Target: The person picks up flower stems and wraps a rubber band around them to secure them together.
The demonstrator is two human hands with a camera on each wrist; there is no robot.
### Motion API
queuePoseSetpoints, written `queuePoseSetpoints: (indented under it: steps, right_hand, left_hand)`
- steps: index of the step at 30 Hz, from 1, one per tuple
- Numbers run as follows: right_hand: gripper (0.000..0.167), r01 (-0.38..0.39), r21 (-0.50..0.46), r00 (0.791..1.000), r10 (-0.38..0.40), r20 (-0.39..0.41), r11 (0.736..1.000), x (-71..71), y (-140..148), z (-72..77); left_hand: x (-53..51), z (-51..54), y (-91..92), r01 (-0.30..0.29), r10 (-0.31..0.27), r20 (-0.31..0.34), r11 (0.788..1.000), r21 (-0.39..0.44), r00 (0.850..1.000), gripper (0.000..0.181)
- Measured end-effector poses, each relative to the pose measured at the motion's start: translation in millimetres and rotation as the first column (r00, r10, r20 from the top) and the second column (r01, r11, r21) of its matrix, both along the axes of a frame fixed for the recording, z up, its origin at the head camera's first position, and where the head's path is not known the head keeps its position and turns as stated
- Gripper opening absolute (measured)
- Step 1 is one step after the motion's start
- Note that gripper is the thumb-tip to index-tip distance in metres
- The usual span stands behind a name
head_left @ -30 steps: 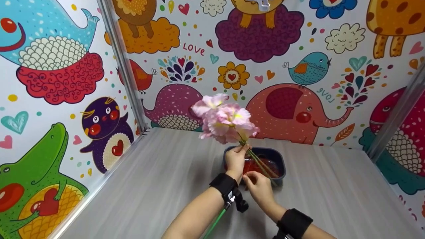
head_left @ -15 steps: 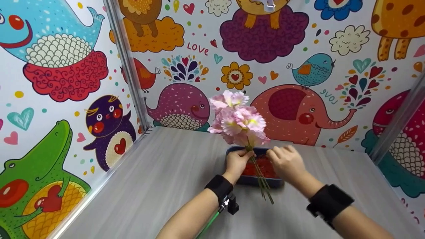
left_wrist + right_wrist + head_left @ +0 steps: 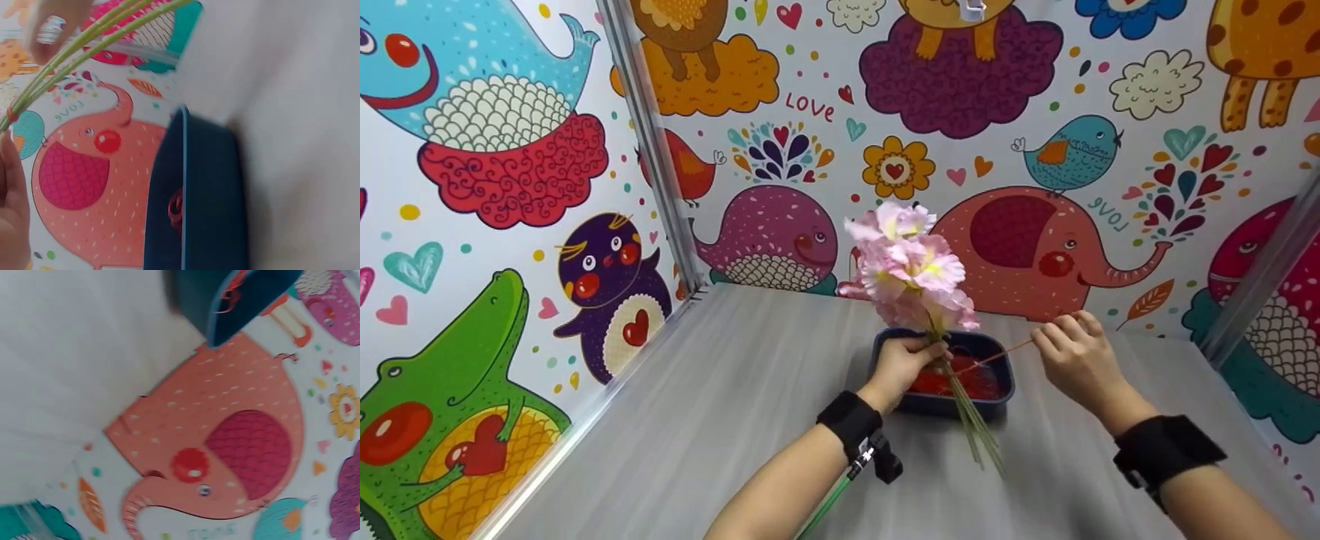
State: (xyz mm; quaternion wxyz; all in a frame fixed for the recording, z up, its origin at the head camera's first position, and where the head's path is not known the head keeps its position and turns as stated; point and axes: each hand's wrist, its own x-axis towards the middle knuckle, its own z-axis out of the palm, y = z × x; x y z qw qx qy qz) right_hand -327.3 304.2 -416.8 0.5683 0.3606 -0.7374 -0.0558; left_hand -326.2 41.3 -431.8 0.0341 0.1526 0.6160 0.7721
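My left hand (image 3: 894,373) holds a bunch of pink artificial flowers (image 3: 915,270) by the green stems (image 3: 979,427), just below the blooms. The stems slant down over the front of a dark blue box (image 3: 1006,390). Off to the right, my right hand (image 3: 1081,367) has curled fingers and pinches a thin red rubber band (image 3: 1011,349), stretched taut from the stems. In the left wrist view, a red band (image 3: 11,115) circles the stems beside my left hand (image 3: 12,208), and my right hand (image 3: 53,25) appears blurred behind them. The right wrist view shows neither hand.
Red rubber bands (image 3: 986,384) lie in the box, which stands on a grey wood-grain table (image 3: 720,420). A cartoon-printed wall (image 3: 780,82) closes the back, another printed panel (image 3: 510,247) the left side. A green cable (image 3: 829,502) runs along my left forearm.
My right hand has moved from below the stems up and out to the right, drawing the red rubber band tight. The flowers have shifted slightly right in view and stand more upright.
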Motion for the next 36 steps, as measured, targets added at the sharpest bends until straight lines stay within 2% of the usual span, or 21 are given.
queuePoseSetpoints:
  steps: [5, 10, 13, 16, 17, 19, 21, 23, 24, 25, 26, 27, 28, 29, 30, 31, 32, 33, 34, 35, 36]
  right_hand:
    - [0.015, -0.013, -0.157, 0.994, 0.03, 0.106, 0.988, -8.9, -7, -25.2]
    - [0.005, 0.017, -0.311, 0.966, 0.065, 0.252, 0.95, -9.1, -33, -50.6]
    - [0.006, 0.048, -0.437, 0.933, 0.116, 0.34, 0.898, -5.1, -57, -61.4]
    - [0.007, 0.104, -0.576, 0.885, 0.189, 0.426, 0.811, 4.5, -86, -66.1]
    - [0.007, 0.126, -0.625, 0.853, 0.238, 0.465, 0.77, 7.9, -96, -67.9]
    - [0.005, 0.163, -0.723, 0.741, 0.401, 0.539, 0.672, 16.5, -115, -70.0]
    - [0.008, 0.276, -0.792, 0.582, 0.561, 0.589, 0.545, 25.5, -130, -71.9]
    - [0.007, 0.433, -0.821, 0.404, 0.734, 0.546, 0.373, 35.3, -143, -70.7]
    - [0.008, 0.507, -0.812, 0.329, 0.805, 0.494, 0.291, 40.5, -148, -68.3]
    - [0.009, 0.573, -0.792, 0.273, 0.861, 0.429, 0.212, 45.2, -153, -64.7]
    - [0.012, 0.627, -0.767, 0.23, 0.907, 0.353, 0.139, 49.8, -158, -60.5]
    - [0.016, 0.661, -0.747, 0.205, 0.94, 0.274, 0.073, 53.4, -163, -55.9]
    - [0.02, 0.684, -0.729, 0.187, 0.96, 0.209, 0.026, 56.2, -166, -51.1]
    - [0.021, 0.69, -0.724, 0.177, 0.966, 0.186, 0.012, 58.7, -168, -46.3]
    - [0.02, 0.684, -0.729, 0.174, 0.967, 0.189, 0.019, 60.8, -169, -41.6]
    - [0.019, 0.658, -0.751, 0.175, 0.958, 0.227, 0.058, 61.9, -168, -37.8]
    - [0.016, 0.606, -0.785, 0.197, 0.932, 0.305, 0.129, 62.3, -166, -34.4]
    - [0.012, 0.525, -0.82, 0.244, 0.883, 0.402, 0.227, 61.4, -161, -32.1]
    - [0.007, 0.42, -0.84, 0.326, 0.806, 0.494, 0.345, 59.5, -156, -30.2]
    - [0.004, 0.302, -0.829, 0.435, 0.706, 0.559, 0.47, 57.3, -149, -28.5]
    - [0.004, 0.186, -0.786, 0.558, 0.595, 0.578, 0.589, 54.1, -141, -27.1]
  left_hand:
    - [7.7, 6.8, 7.7, 0.041, -0.074, 0.181, 0.983, 0.179, 0.981, 0.025]
    - [6.0, 12.7, 14.6, -0.019, -0.045, 0.228, 0.962, 0.271, 0.973, 0.023]
    - [2.5, 14.1, 19.4, -0.067, -0.008, 0.227, 0.945, 0.319, 0.974, 0.022]
    - [-0.4, 13.9, 24.1, -0.121, 0.045, 0.221, 0.93, 0.346, 0.974, 0.022]
    - [-1.3, 13.7, 25.2, -0.145, 0.07, 0.218, 0.927, 0.347, 0.973, 0.022]
    - [-3.3, 12.9, 26.3, -0.195, 0.135, 0.194, 0.923, 0.331, 0.972, 0.023]
    - [-6.2, 11.9, 26.0, -0.242, 0.203, 0.157, 0.922, 0.301, 0.967, 0.023]
    - [-8.6, 9.1, 24.7, -0.282, 0.26, 0.117, 0.92, 0.271, 0.959, 0.022]
    - [-10.3, 7.1, 24.1, -0.3, 0.286, 0.09, 0.92, 0.253, 0.954, 0.023]
    - [-11.5, 5.4, 23.4, -0.315, 0.308, 0.066, 0.92, 0.233, 0.949, 0.023]
    - [-12.7, 3.3, 22.7, -0.327, 0.326, 0.039, 0.922, 0.209, 0.945, 0.024]
    - [-13.6, 1.1, 22.0, -0.339, 0.341, 0.022, 0.922, 0.189, 0.94, 0.024]
    - [-14.1, -0.9, 21.3, -0.354, 0.358, 0.005, 0.92, 0.165, 0.934, 0.025]
    - [-14.6, -2.6, 20.3, -0.369, 0.374, -0.016, 0.92, 0.135, 0.927, 0.026]
    - [-15.0, -4.0, 19.3, -0.383, 0.388, -0.035, 0.918, 0.103, 0.921, 0.026]
    - [-15.4, -4.9, 18.1, -0.393, 0.397, -0.051, 0.917, 0.072, 0.917, 0.026]
    - [-15.8, -5.6, 16.7, -0.402, 0.404, -0.074, 0.915, 0.038, 0.912, 0.025]
    - [-16.2, -6.0, 15.3, -0.415, 0.413, -0.097, 0.91, 0.004, 0.906, 0.024]
    - [-16.7, -6.3, 13.7, -0.425, 0.418, -0.126, 0.905, -0.031, 0.9, 0.023]
    - [-17.2, -6.5, 12.0, -0.431, 0.418, -0.152, 0.9, -0.061, 0.896, 0.022]
    - [-17.7, -7.1, 10.5, -0.437, 0.418, -0.174, 0.895, -0.088, 0.892, 0.02]
